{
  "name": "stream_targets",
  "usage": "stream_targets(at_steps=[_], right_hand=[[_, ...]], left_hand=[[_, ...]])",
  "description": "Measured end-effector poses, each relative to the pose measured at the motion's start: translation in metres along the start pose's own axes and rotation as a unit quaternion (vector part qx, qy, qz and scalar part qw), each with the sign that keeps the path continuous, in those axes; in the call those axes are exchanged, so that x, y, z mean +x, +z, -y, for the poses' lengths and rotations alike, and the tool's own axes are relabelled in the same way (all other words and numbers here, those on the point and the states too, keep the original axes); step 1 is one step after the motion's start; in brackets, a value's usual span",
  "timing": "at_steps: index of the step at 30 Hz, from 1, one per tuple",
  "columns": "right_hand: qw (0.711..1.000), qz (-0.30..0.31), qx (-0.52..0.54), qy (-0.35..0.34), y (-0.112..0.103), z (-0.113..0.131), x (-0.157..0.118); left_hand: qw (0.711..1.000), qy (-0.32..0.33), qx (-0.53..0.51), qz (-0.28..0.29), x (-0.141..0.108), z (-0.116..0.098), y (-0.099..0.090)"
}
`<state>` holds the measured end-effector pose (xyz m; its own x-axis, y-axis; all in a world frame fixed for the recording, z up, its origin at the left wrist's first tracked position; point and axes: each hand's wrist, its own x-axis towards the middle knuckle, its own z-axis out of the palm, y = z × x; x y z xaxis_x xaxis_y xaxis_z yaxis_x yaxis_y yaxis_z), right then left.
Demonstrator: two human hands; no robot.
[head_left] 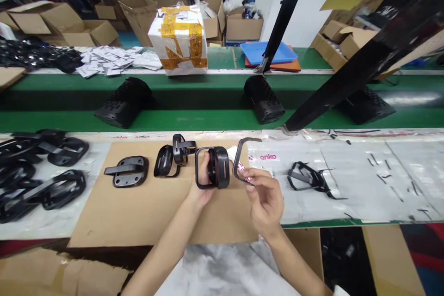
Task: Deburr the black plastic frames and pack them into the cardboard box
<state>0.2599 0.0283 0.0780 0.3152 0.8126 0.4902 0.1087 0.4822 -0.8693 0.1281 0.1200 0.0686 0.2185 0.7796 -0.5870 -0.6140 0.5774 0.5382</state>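
Note:
My left hand (203,185) is closed around a black plastic frame piece (222,167), a rounded rectangular loop with a thicker slotted side, held upright above the cardboard sheet (166,226). Just to its right, my right hand (266,199) pinches a thin, bent black strip (239,155), shaped like an open C. The strip and the frame piece are apart. On the cardboard left of my hands lie two similar black frame pieces (164,162) close together. Farther left is a flat black plate with a bar across it (130,171).
More black plates (62,189) are heaped at the left. Black strips (308,178) and small scraps lie on the white sheet at right. Across the green conveyor (194,120) sit black perforated parts (263,99), a taped white box (180,41) and a blue tray (270,53). A dark slanted post (333,88) stands right.

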Motion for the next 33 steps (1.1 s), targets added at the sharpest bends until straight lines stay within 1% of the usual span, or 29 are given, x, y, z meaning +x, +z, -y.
stream_targets(at_steps=[3,6,8,9,11,13,15,17,18,19,21,23,24,25,26,29,30,31,33], right_hand=[[0.998,0.009,0.048,0.036,0.01,0.0,-0.004],[0.994,-0.01,0.08,0.079,0.024,0.0,-0.008],[0.991,-0.029,0.092,0.095,0.033,-0.003,-0.011],[0.989,-0.032,0.099,0.101,0.037,-0.005,-0.012],[0.987,-0.03,0.108,0.111,0.042,-0.011,-0.012],[0.987,-0.037,0.108,0.115,0.043,-0.015,-0.01],[0.985,-0.059,0.101,0.129,0.043,-0.019,-0.005],[0.977,-0.089,0.105,0.162,0.04,-0.022,0.001],[0.971,-0.1,0.113,0.185,0.039,-0.023,0.004],[0.965,-0.109,0.122,0.207,0.037,-0.025,0.008],[0.954,-0.118,0.138,0.238,0.034,-0.028,0.014],[0.954,-0.114,0.129,0.244,0.033,-0.03,0.019],[0.959,-0.107,0.117,0.236,0.033,-0.031,0.02],[0.964,-0.097,0.101,0.224,0.033,-0.032,0.021],[0.97,-0.084,0.087,0.209,0.034,-0.032,0.022],[0.984,-0.039,0.063,0.16,0.036,-0.033,0.023],[0.987,-0.025,0.061,0.145,0.035,-0.033,0.023],[0.99,-0.012,0.057,0.132,0.033,-0.032,0.024],[0.994,0.011,0.033,0.103,0.025,-0.03,0.024]], left_hand=[[0.998,0.028,0.049,0.027,-0.001,0.008,0.0],[0.992,0.072,0.082,0.057,-0.002,0.017,0.0],[0.992,0.078,0.081,0.057,-0.003,0.019,-0.002],[0.993,0.068,0.079,0.055,-0.003,0.02,-0.005],[0.993,0.03,0.091,0.065,-0.003,0.019,-0.012],[0.989,0.016,0.118,0.089,-0.003,0.019,-0.022],[0.979,0.053,0.158,0.122,-0.005,0.019,-0.033],[0.963,0.097,0.197,0.155,-0.007,0.017,-0.044],[0.958,0.1,0.207,0.173,-0.008,0.015,-0.049],[0.956,0.084,0.206,0.193,-0.01,0.011,-0.054],[0.959,0.01,0.165,0.23,-0.012,0.001,-0.061],[0.959,-0.07,0.097,0.258,-0.014,-0.009,-0.064],[0.958,-0.093,0.07,0.262,-0.014,-0.013,-0.063],[0.96,-0.101,0.052,0.254,-0.014,-0.015,-0.061],[0.967,-0.094,0.045,0.233,-0.014,-0.015,-0.057],[0.99,-0.039,0.052,0.124,-0.006,-0.009,-0.041],[0.993,-0.028,0.054,0.1,-0.001,-0.007,-0.035],[0.994,-0.022,0.054,0.089,0.004,-0.006,-0.029],[0.994,-0.008,0.05,0.1,0.014,-0.006,-0.019]])
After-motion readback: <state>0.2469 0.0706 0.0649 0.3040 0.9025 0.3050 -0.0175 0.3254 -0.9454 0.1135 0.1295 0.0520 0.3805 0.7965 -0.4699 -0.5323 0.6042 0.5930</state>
